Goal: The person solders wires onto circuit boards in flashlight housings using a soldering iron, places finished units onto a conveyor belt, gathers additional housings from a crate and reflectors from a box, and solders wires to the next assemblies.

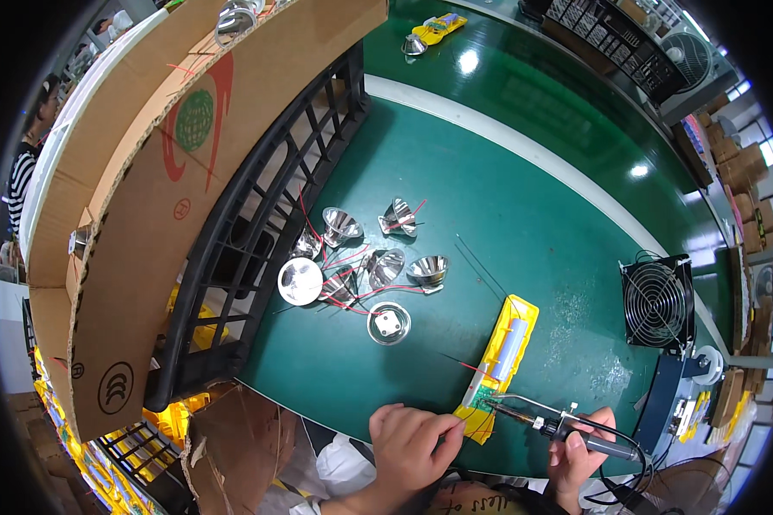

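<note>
The yellow housing (pixel 525 310) lies open on the near right of the desk (pixel 438 369), its hollow side up, presumably to expose the circuit board (pixel 483 396) and blue cylindrical battery (pixel 513 343). Its long axis slants from near left to far right, the battery end pointing away from the person. The right hand (pixel 582 446) grips the soldering iron (pixel 554 427), tip angled left at the board. The left hand (pixel 416 442) curls at the housing's near end, likely steadying it; whether it pinches housing or wire cannot be told.
</note>
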A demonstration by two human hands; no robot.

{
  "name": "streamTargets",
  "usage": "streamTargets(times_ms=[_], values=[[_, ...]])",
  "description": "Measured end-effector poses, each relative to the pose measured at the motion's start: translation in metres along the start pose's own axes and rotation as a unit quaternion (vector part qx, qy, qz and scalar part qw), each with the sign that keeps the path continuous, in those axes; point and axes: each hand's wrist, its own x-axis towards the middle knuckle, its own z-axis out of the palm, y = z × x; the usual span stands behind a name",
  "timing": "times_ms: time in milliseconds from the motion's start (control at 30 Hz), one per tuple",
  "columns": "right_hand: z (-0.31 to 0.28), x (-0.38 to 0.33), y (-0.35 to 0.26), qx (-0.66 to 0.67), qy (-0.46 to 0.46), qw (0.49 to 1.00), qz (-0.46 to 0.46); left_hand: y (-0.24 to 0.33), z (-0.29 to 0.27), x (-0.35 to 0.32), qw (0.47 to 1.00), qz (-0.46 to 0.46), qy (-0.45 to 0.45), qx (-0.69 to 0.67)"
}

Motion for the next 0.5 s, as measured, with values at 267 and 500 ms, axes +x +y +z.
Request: streamTargets(times_ms=[267, 500], values=[[0.0014, -0.0008, 0.0006, -0.02, 0.01, 1.0, 0.01, 0.0, 0.0004, 0.0006, 1.0, -0.004, -0.004, 0.002], [0.0085, -0.0015, 0.0003, -0.041, 0.029, 0.999, -0.005, 0.0, -0.0002, 0.002, 1.0, -0.002, -0.003, -0.007]])
